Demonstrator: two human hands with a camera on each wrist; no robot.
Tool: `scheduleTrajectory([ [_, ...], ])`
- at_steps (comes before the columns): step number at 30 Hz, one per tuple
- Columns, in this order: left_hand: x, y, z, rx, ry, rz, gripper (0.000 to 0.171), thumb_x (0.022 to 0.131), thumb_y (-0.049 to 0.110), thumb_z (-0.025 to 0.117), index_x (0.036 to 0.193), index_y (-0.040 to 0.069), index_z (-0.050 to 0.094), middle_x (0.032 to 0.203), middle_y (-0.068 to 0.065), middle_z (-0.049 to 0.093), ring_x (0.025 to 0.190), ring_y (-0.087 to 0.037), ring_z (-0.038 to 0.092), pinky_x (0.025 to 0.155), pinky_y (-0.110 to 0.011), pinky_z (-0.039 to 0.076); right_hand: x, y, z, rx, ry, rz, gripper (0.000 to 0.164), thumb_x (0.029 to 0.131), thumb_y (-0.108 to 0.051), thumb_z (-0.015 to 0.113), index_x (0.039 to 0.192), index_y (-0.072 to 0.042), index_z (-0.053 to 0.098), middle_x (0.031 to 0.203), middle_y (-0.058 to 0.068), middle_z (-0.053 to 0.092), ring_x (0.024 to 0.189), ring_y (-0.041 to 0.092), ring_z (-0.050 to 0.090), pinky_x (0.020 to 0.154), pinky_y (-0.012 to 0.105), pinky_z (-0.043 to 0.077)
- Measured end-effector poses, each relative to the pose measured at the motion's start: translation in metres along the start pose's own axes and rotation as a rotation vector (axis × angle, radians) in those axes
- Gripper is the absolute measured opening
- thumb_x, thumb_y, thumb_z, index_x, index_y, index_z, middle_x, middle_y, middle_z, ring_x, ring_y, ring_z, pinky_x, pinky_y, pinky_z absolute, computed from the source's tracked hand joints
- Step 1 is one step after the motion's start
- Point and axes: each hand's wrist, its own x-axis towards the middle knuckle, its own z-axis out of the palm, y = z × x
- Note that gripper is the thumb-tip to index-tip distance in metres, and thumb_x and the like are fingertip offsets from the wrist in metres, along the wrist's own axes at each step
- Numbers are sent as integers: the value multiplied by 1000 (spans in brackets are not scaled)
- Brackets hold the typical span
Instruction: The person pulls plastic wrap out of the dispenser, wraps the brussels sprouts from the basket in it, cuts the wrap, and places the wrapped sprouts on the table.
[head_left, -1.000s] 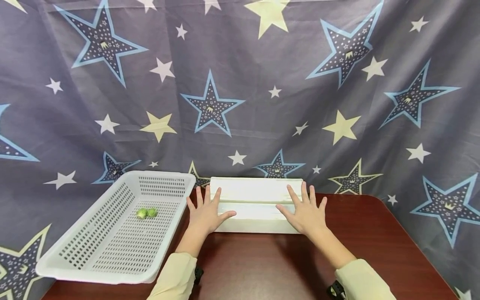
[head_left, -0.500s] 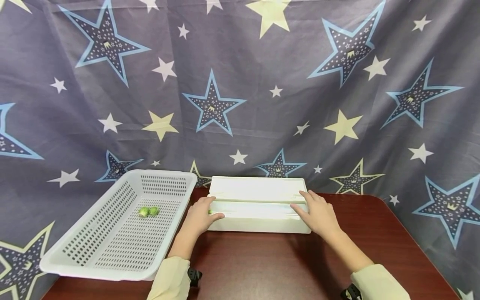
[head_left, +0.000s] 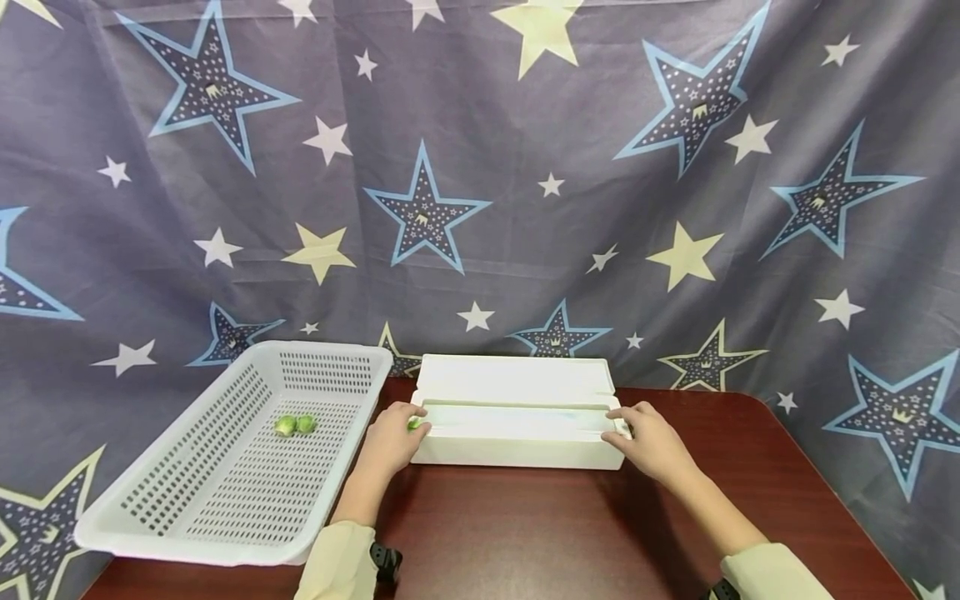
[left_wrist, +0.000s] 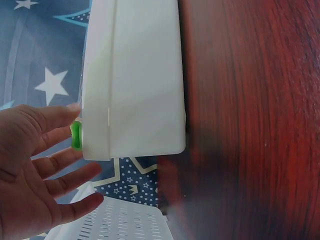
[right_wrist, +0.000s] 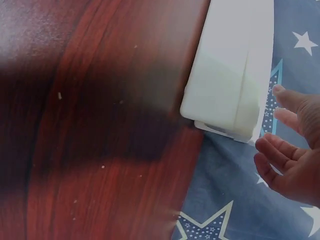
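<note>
A long white box (head_left: 517,451) with its lid (head_left: 517,377) raised at the back stands on the table; it looks like a cling film dispenser. A shiny, film-like strip (head_left: 517,422) runs along its top. My left hand (head_left: 391,436) is at the box's left end, thumb and index fingertips right at a small green piece (left_wrist: 76,134) on the edge. In the left wrist view its other fingers spread loosely. At the opposite end is my right hand (head_left: 651,439), thumb and index over the corner. The right wrist view has its fingers (right_wrist: 274,152) relaxed and apart.
To the left stands a white perforated plastic basket (head_left: 307,533) with two small green sprout-like vegetables (head_left: 295,425) in it. The dark red wooden table (head_left: 517,533) ends at a grey star-print cloth (head_left: 495,275) behind the box.
Both hands were spread flat above the box. They have come down and outward to its two ends, the fingers bending, and the green piece now shows by the left hand.
</note>
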Motion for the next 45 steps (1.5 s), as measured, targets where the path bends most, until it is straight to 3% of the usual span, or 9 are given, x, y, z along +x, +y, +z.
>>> scheduleTrajectory([
  [6, 1, -1, 2, 47, 32, 22, 17, 87, 20, 63, 99, 11, 71, 113, -14, 63, 107, -35, 57, 86, -54, 43, 0, 3, 5, 29, -16, 14, 26, 82, -24, 70, 103, -9, 69, 86, 9, 52, 68, 13, 45, 60, 29, 37],
  [14, 1, 3, 1, 109, 61, 43, 13, 88, 22, 62, 93, 15, 71, 109, -11, 64, 103, -33, 58, 78, -53, 44, 2, 7, 8, 8, 16, -15, 11, 83, -18, 67, 90, -11, 72, 86, 6, 54, 81, 22, 57, 67, 37, 46],
  [20, 3, 5, 3, 126, 79, 61, 11, 90, 20, 59, 89, 13, 67, 109, -14, 63, 102, -36, 56, 75, -52, 44, 4, 8, 8, 2, 13, -5, 10, 84, -18, 67, 88, -11, 72, 86, 6, 56, 78, 22, 58, 68, 39, 46],
  [29, 4, 6, 10, 106, 128, 53, 12, 92, 22, 58, 91, 11, 63, 111, -11, 62, 107, -35, 53, 78, -51, 42, 7, 5, 16, -8, 41, 17, 8, 87, -15, 63, 86, -9, 68, 84, 4, 54, 67, 14, 51, 60, 31, 42],
  [45, 5, 5, 12, 143, 209, 70, 15, 95, 22, 52, 93, 11, 61, 93, -6, 64, 99, -30, 56, 78, -47, 41, 9, 4, 16, -55, 145, -78, 7, 87, -12, 61, 87, -5, 64, 85, 8, 58, 63, 16, 53, 57, 34, 43],
])
